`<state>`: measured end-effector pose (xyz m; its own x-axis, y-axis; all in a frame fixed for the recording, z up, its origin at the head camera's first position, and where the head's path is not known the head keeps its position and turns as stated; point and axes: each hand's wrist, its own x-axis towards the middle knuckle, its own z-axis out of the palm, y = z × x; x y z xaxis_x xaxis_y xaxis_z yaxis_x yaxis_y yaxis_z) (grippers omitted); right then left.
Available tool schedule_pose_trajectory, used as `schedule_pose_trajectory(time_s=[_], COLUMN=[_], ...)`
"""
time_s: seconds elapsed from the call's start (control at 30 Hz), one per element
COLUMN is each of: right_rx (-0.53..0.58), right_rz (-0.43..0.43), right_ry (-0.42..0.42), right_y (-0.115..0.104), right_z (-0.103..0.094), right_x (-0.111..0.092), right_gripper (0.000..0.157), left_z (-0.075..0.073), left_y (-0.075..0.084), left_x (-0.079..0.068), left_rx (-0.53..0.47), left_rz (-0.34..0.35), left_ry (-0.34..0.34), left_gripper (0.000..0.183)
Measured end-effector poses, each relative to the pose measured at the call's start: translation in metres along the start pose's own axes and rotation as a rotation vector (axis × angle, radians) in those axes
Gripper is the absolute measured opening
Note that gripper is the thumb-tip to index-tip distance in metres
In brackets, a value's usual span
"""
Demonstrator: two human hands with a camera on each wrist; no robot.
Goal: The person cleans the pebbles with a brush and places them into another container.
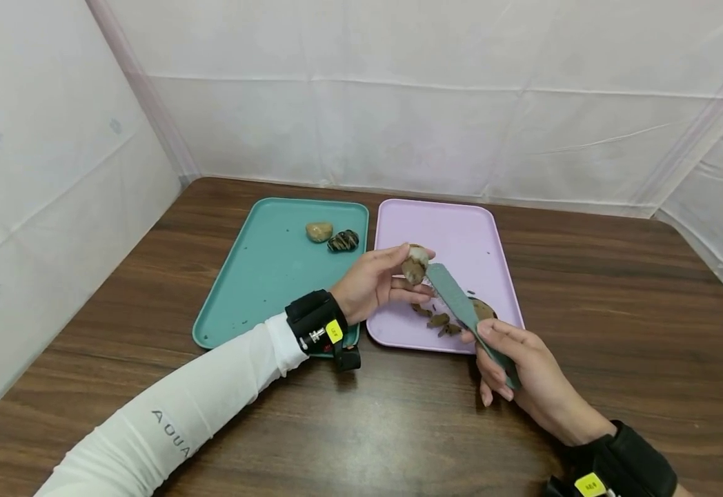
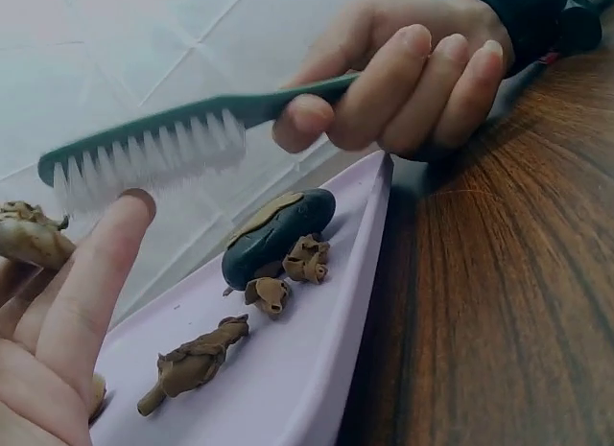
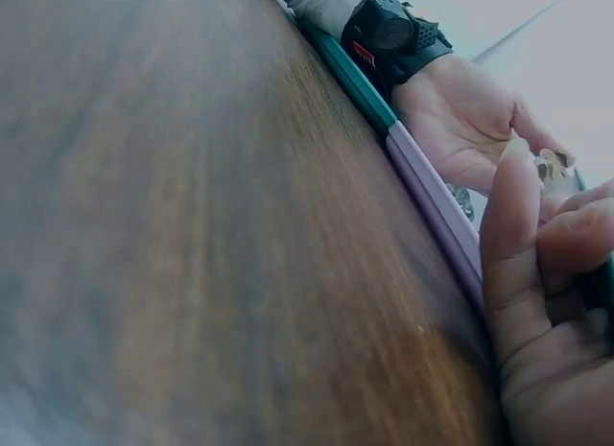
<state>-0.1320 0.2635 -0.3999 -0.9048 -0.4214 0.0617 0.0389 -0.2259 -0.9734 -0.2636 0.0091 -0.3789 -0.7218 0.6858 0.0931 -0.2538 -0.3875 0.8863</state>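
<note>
A brown-and-pale stone [image 1: 415,264] is held above the purple tray [image 1: 442,231], toward its left side; it is pinched between thumb and fingers in the grip of the left hand [image 1: 383,279]. A green brush [image 1: 459,300] is held by its handle in the grip of the right hand [image 1: 517,359], which is placed at the near right corner of the purple tray. The brush is slanted over that tray, its white bristles brought just beside the stone; whether they are touching cannot be told. On the near part of the purple tray, brown clumps [image 1: 439,320] are scattered, and a dark stone [image 2: 273,254], partly covered by a brown strip, is set near its right edge. Left of the purple tray, a teal tray [image 1: 262,262] is placed; on its side nearer the purple tray, a tan stone [image 1: 319,231] and a dark striped stone [image 1: 343,241] are laid together. A white sleeve [image 1: 194,414] is worn on the left arm. Both trays are borne by a wood-grained bench [image 1: 616,310], and white sheeting [image 1: 399,124] is hung behind the purple tray
</note>
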Motion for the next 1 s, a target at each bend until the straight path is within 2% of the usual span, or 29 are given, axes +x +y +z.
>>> schedule_pose_trajectory(time_s=[0.13, 0.27, 0.43, 0.53, 0.67, 0.77, 0.9, 1.0], right_rx=[0.028, 0.000, -0.047, -0.007, 0.034, -0.002, -0.064, -0.029], right_rz=[-0.065, -0.068, -0.025, -0.046, -0.097, -0.091, -0.044, -0.058], right_ry=[-0.037, -0.017, -0.009, -0.041, -0.055, -0.022, 0.001, -0.026], right_y=[0.0026, 0.0033, 0.0014, 0.0019, 0.0040, 0.0040, 0.0020, 0.0025], right_z=[-0.0023, -0.0019, -0.0005, -0.0017, -0.0037, -0.0025, 0.0002, -0.0014], right_x=[-0.0017, -0.0008, 0.0021, 0.0013, -0.0009, -0.0006, 0.0014, 0.0016], right_gripper=[0.041, 0.039, 0.034, 0.037, 0.043, 0.040, 0.034, 0.036], left_z=[0.0004, 0.0001, -0.0004, -0.0001, 0.0009, 0.0011, 0.0007, 0.0009], left_y=[-0.0026, -0.0034, -0.0017, -0.0015, -0.0034, -0.0042, -0.0028, -0.0027], left_x=[0.0002, 0.0005, 0.0003, 0.0003, 0.0009, 0.0011, 0.0006, 0.0007], left_rx=[0.032, 0.073, 0.077, 0.063, 0.091, 0.125, 0.114, 0.093], left_rz=[-0.012, -0.011, 0.009, 0.010, 0.001, 0.004, 0.006, 0.004], left_ry=[-0.016, -0.045, -0.010, 0.006, -0.032, -0.054, -0.005, 0.034], left_gripper=[0.048, 0.046, 0.050, 0.050, 0.045, 0.041, 0.042, 0.043])
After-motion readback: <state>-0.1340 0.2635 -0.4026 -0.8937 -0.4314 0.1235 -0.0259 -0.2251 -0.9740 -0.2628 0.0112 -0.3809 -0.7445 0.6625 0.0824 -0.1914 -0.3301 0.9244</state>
